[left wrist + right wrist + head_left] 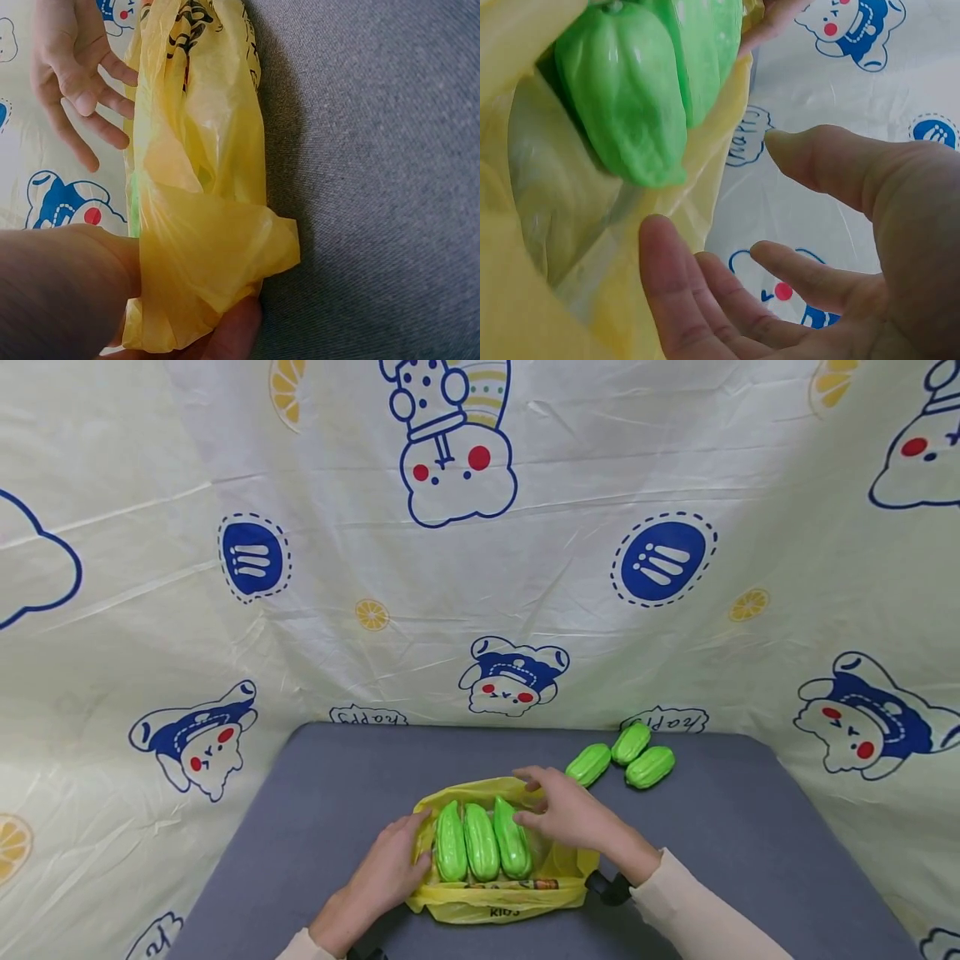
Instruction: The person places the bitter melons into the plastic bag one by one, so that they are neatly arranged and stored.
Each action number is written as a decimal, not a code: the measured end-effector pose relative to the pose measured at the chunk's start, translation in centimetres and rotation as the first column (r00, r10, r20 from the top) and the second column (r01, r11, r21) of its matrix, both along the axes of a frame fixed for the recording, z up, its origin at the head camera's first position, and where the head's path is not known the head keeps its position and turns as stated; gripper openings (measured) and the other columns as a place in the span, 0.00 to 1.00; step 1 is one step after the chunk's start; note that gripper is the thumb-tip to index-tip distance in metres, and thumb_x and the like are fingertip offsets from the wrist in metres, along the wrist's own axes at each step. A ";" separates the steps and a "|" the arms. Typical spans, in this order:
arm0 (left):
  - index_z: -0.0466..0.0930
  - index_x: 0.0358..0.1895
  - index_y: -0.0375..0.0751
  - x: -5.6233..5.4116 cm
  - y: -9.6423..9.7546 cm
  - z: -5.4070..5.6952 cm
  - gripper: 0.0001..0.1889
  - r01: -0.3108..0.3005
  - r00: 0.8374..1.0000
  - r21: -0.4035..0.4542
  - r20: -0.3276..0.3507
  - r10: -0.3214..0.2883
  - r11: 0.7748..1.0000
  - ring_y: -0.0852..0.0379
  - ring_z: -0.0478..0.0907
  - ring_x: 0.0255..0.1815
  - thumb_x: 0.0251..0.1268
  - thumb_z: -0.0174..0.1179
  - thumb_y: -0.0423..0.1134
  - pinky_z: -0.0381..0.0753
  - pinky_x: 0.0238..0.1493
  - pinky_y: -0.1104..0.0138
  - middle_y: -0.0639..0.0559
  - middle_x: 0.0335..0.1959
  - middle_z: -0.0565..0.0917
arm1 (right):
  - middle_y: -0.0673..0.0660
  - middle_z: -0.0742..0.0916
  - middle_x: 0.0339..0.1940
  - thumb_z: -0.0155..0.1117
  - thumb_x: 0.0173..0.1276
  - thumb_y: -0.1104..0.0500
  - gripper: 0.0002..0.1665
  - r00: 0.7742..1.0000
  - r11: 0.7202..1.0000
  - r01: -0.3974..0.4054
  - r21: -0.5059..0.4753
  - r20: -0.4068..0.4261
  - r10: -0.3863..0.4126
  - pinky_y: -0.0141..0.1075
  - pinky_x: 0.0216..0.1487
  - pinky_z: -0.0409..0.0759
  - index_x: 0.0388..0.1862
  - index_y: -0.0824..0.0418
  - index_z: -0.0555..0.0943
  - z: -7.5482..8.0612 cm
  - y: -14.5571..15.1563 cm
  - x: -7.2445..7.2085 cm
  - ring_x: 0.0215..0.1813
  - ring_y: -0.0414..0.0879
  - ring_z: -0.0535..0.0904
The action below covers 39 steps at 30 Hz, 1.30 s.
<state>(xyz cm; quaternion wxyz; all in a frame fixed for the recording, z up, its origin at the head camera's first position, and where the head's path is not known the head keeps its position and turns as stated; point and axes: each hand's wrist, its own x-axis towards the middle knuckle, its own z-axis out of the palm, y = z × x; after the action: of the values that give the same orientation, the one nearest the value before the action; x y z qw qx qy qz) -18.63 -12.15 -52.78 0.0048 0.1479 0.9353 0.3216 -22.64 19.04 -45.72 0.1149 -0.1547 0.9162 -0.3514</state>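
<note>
A yellow plastic bag [502, 910] lies with its mouth spread on the grey table. Three shiny, bright green ridged fruits or vegetables [481, 843] sit side by side in it, their exact kind unclear. At the bag's left end, my left hand [390, 862] grips the plastic; in the left wrist view a fingertip [237, 330] curls around its bunched edge. My right hand [566, 810] hovers over the bag's right side, holding nothing. Its fingers are spread and loosely bent in the right wrist view, near but apart from the green pieces [622, 97].
Three more green pieces [630, 743] lie close together on the grey table [360, 768], behind and right of the bag. A pale printed cloth [570, 568] hangs behind the table and along its sides.
</note>
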 end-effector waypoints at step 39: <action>0.78 0.81 0.28 0.2 -0.4 -0.2 0.34 0.026 1.000 0.012 -0.013 -0.026 1.000 0.24 0.85 0.73 0.74 0.74 0.28 0.85 0.73 0.33 0.27 0.72 0.87 | 0.77 0.78 0.77 0.78 0.82 0.46 0.40 0.925 0.956 0.261 0.132 -0.318 -0.209 0.54 0.51 0.87 0.83 0.65 0.81 -3.0 7.9 -4.4 0.47 0.53 0.84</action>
<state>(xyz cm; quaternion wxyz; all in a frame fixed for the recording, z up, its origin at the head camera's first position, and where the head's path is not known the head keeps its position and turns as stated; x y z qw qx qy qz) -18.44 -12.50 -52.98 0.0024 0.1622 0.9313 0.3263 -27.06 26.95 -48.76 -0.0560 -0.0845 0.9616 -0.2549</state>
